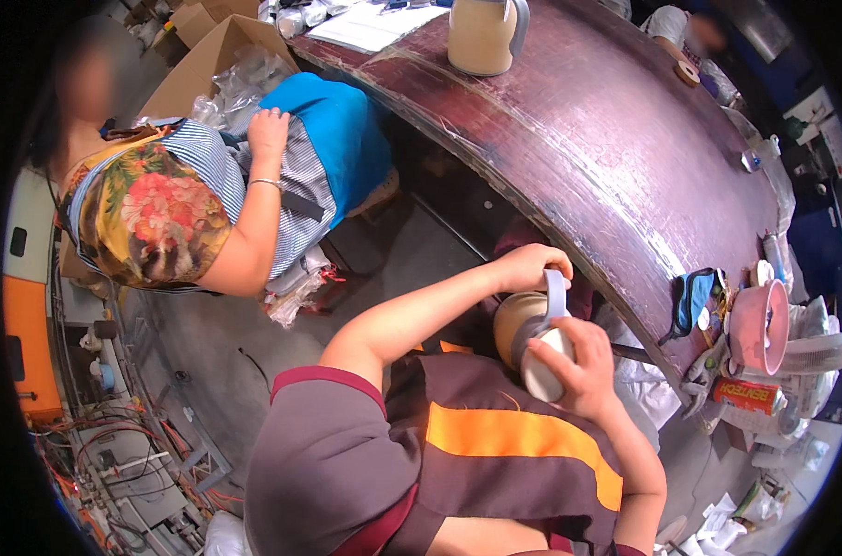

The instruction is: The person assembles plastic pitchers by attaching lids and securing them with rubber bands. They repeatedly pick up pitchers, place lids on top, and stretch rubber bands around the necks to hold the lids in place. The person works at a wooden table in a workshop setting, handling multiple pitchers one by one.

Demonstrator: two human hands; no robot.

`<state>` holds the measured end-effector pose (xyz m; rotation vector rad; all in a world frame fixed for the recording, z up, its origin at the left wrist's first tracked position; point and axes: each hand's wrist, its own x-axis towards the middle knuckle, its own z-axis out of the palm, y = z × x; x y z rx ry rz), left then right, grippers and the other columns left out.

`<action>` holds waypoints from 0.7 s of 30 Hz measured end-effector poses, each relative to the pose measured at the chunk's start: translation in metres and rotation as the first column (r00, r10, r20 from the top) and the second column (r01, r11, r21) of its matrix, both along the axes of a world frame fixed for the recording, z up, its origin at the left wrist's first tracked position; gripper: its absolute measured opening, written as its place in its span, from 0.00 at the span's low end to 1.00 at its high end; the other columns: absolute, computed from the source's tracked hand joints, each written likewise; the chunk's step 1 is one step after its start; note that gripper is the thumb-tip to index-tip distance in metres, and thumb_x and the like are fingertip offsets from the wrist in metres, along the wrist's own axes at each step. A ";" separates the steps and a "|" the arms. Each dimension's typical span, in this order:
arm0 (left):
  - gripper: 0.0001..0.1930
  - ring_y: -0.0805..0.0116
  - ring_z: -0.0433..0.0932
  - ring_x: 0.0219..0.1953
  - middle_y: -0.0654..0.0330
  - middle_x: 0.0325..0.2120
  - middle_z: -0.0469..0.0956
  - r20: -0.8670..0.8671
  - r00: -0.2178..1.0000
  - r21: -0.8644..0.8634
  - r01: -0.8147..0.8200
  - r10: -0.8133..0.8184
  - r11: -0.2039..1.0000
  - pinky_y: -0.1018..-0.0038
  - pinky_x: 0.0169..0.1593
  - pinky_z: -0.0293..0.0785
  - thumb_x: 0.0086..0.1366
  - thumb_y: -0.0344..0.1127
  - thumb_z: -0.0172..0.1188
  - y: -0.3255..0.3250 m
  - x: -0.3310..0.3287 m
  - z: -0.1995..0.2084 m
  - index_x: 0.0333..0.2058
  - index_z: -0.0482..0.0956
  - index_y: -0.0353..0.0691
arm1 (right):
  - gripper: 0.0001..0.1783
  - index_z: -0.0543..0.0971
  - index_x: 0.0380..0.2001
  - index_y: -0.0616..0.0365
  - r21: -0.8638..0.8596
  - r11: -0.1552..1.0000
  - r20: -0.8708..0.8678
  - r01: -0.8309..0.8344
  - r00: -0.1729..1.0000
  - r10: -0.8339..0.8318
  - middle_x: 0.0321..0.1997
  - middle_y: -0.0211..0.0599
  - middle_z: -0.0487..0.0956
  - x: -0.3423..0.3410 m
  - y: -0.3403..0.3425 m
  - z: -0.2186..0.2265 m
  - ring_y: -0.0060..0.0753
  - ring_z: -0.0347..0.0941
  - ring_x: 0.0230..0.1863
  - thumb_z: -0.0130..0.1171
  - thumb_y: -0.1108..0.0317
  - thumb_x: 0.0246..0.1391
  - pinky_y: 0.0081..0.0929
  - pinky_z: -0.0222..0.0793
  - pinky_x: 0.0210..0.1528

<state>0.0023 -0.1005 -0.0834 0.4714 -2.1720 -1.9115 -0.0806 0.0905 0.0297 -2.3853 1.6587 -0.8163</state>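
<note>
Tilted in front of my chest, near the table's edge, is a beige kettle (511,326) with a grey handle (556,295). My left hand (532,267) has its fingers curled at the far end of that handle. Lower down, my right hand (588,371) grips a white round part (542,372) at the kettle's near end, thumb and fingers on its rim. Whether this part is a lid or a base I cannot tell. A similar beige kettle (479,42) with a grey handle stands upright on the far part of the table.
The dark red table (606,139) curves along my front and right. A pink basin (759,324), a blue pouch (693,301) and a red can (748,396) crowd its right end. At left sits a co-worker (161,204) beside a cardboard box (194,69); another person (671,28) is across the table.
</note>
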 end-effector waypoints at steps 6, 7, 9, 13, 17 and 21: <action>0.09 0.68 0.78 0.33 0.57 0.28 0.80 -0.055 0.998 0.045 -0.030 0.033 0.999 0.70 0.41 0.72 0.59 0.39 0.61 0.014 -0.005 -0.002 0.32 0.80 0.39 | 0.38 0.76 0.52 0.39 -0.020 0.977 -0.132 0.214 0.968 -0.215 0.53 0.45 0.69 0.025 0.010 -0.004 0.46 0.69 0.49 0.72 0.55 0.29 0.41 0.63 0.50; 0.10 0.68 0.78 0.32 0.57 0.28 0.81 -0.029 0.994 0.005 -0.108 0.108 0.994 0.70 0.40 0.73 0.60 0.40 0.61 0.013 -0.001 0.002 0.32 0.80 0.39 | 0.40 0.75 0.52 0.42 -0.052 0.952 -0.112 0.302 0.946 -0.306 0.54 0.47 0.69 0.022 0.013 -0.002 0.48 0.68 0.51 0.74 0.55 0.27 0.41 0.62 0.49; 0.10 0.69 0.79 0.31 0.58 0.26 0.81 0.026 0.966 -0.080 -0.254 0.257 0.964 0.69 0.38 0.73 0.60 0.41 0.61 0.016 0.016 0.012 0.31 0.80 0.40 | 0.44 0.72 0.55 0.51 -0.069 0.867 -0.106 0.494 0.860 -0.499 0.54 0.51 0.68 0.000 0.020 -0.013 0.52 0.67 0.54 0.74 0.56 0.27 0.43 0.63 0.52; 0.08 0.55 0.80 0.31 0.53 0.27 0.80 -0.076 0.974 -0.419 -0.225 0.213 0.880 0.68 0.35 0.73 0.51 0.35 0.59 0.047 0.041 0.048 0.31 0.80 0.43 | 0.47 0.69 0.57 0.56 0.151 0.745 0.106 0.650 0.738 -0.666 0.54 0.52 0.68 -0.032 0.028 -0.024 0.55 0.66 0.55 0.73 0.57 0.28 0.43 0.62 0.57; 0.08 0.62 0.80 0.32 0.54 0.28 0.80 -0.052 0.994 -0.221 -0.105 0.096 0.970 0.70 0.37 0.73 0.53 0.36 0.59 0.026 0.039 0.024 0.31 0.80 0.40 | 0.47 0.70 0.56 0.57 0.073 0.905 0.064 0.420 0.903 -0.424 0.54 0.52 0.67 -0.025 0.033 -0.026 0.55 0.66 0.53 0.73 0.57 0.26 0.44 0.62 0.55; 0.10 0.70 0.77 0.35 0.57 0.30 0.80 -0.031 0.994 -0.067 -0.103 0.101 0.992 0.73 0.41 0.72 0.60 0.38 0.60 0.015 0.015 -0.001 0.33 0.80 0.37 | 0.42 0.74 0.52 0.50 -0.057 0.964 -0.112 0.259 0.958 -0.264 0.52 0.49 0.69 -0.016 0.020 -0.006 0.50 0.67 0.50 0.72 0.52 0.27 0.42 0.63 0.50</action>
